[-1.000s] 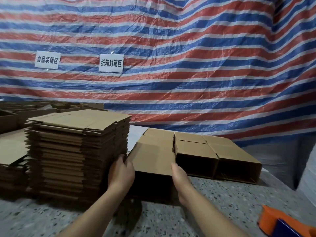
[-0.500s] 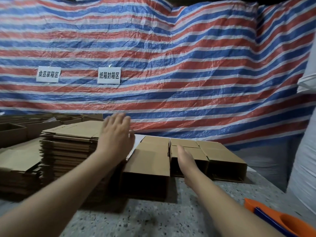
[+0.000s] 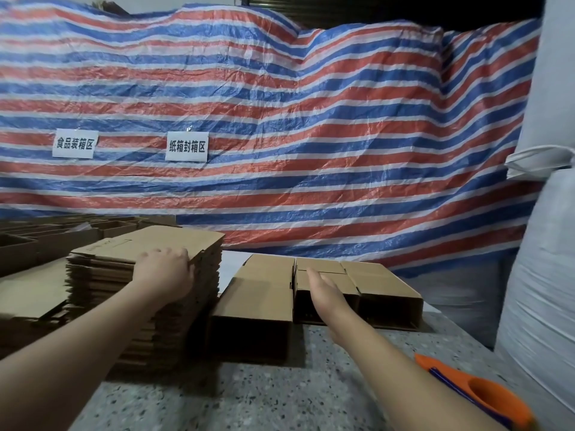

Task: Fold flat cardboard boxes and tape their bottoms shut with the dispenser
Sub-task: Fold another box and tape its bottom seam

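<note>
Flat brown cardboard boxes (image 3: 149,244), stacked at nine o'clock, are lying under the left hand (image 3: 166,270), fingers curling over the top sheet's edge; the right hand (image 3: 326,295) is hovering open-fingered over folded brown boxes (image 3: 385,284).

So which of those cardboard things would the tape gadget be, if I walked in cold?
Start at the grey speckled stone table and follow its near right corner, past the row of three folded brown cardboard boxes. The orange plastic tape dispenser lies there beside the person's right forearm. It is the only bright orange, glossy thing; everything near it is brown cardboard.
</note>
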A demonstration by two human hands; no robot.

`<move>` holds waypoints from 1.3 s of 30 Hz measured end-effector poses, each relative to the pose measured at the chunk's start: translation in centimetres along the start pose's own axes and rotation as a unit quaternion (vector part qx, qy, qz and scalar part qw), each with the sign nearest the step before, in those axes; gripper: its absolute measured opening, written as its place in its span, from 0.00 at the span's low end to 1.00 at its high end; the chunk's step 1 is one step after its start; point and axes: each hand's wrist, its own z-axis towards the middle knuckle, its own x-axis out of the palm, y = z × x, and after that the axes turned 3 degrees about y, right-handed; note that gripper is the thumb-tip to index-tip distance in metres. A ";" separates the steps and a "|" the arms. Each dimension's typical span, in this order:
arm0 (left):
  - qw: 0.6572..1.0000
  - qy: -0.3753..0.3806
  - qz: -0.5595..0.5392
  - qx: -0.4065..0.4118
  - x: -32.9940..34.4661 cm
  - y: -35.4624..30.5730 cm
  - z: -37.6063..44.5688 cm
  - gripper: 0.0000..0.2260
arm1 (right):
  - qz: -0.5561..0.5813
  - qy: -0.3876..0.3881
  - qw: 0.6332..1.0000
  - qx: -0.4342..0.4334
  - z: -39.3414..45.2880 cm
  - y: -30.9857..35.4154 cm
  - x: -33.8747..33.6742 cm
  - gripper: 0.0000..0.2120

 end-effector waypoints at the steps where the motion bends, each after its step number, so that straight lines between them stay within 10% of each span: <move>1: 1.000 -0.002 0.001 -0.003 0.0 -0.1 -0.1 0.18 | -0.008 0.001 1.000 0.003 -0.1 0.0 0.0 0.25; 7: 0.988 -0.137 -0.041 0.054 -1.1 -0.3 -1.0 0.17 | -0.004 0.008 1.000 -0.008 -0.1 -0.2 0.3 0.25; 18: 0.840 -0.358 -0.381 0.146 -11.6 -3.2 -2.2 0.10 | -0.034 -0.057 0.996 -0.061 0.9 5.2 -3.8 0.28; 30: 0.754 -0.146 -0.622 0.150 -15.8 -7.4 -5.8 0.13 | 0.120 -0.157 0.967 -0.159 -1.4 11.3 -10.7 0.27; 39: 0.617 0.037 -0.786 0.020 -12.4 -9.0 -4.9 0.13 | 0.139 -0.142 0.974 -0.108 -4.1 8.2 -12.5 0.23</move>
